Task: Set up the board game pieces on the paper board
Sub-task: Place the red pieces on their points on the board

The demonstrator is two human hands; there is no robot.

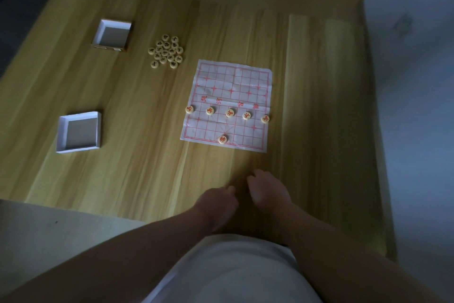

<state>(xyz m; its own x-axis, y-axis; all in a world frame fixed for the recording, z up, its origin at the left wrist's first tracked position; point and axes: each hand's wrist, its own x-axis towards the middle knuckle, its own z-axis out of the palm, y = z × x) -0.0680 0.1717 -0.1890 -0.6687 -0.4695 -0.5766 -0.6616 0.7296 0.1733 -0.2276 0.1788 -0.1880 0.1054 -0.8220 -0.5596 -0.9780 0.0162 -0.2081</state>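
We keep our left hand (218, 202) and right hand (267, 189) side by side, nearer than the paper board (245, 79), fingers bent down; we cannot tell if they grip anything.

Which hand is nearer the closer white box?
Left. The left hand is to the right of the white box, closer to the person. The right hand is farther right still, past the left one.
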